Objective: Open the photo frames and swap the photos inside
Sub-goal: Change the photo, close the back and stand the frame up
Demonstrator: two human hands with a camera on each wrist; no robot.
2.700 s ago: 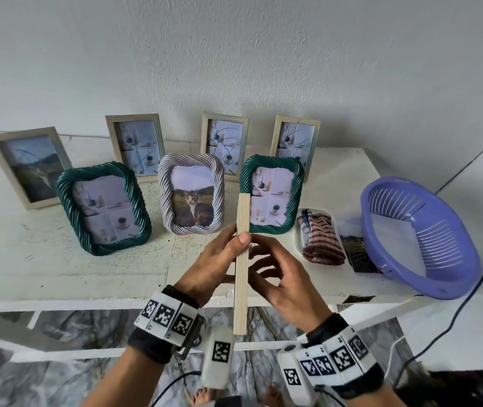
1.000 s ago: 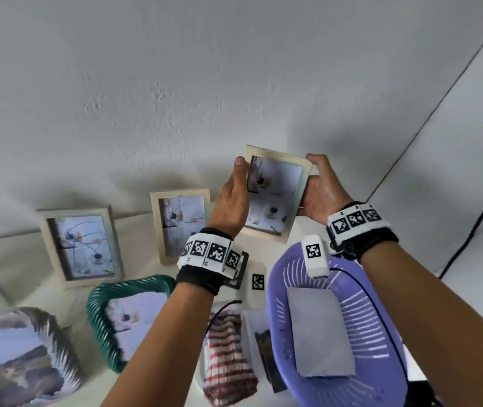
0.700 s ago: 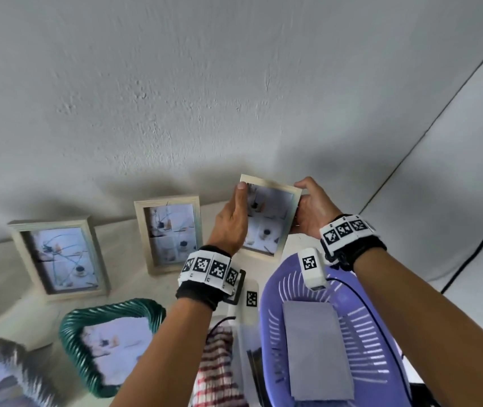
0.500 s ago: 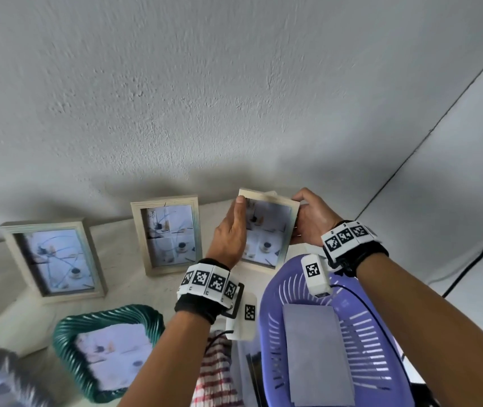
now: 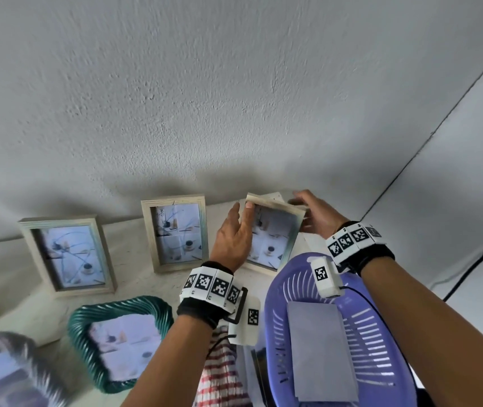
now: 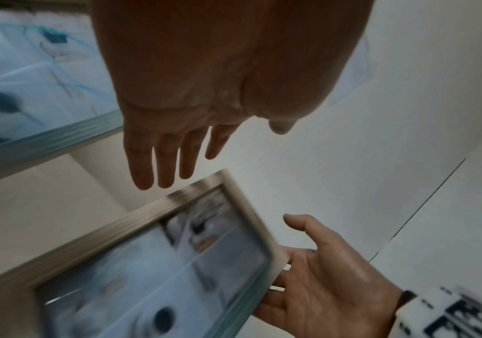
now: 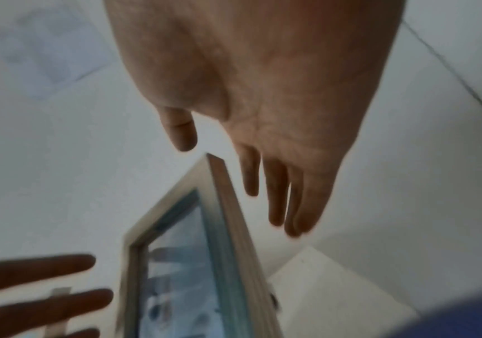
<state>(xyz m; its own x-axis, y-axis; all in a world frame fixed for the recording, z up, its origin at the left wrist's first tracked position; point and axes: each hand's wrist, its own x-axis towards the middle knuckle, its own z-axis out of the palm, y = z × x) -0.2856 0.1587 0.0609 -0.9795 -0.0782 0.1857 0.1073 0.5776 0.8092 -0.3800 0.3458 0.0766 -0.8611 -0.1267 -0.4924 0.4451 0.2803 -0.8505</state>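
Head view: pale wooden photo frame, upright.

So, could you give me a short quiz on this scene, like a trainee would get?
1. True or false: the purple basket is empty.
2. Where is the wooden frame between the left hand and right hand? A: inside the basket. B: behind the basket, close to the wall. C: flat on the striped cloth.
3. Fill in: the fingers of both hands are ____ (curled or straight).

Key: 1 false, a grey sheet lies in it. 2 B. 3 straight.
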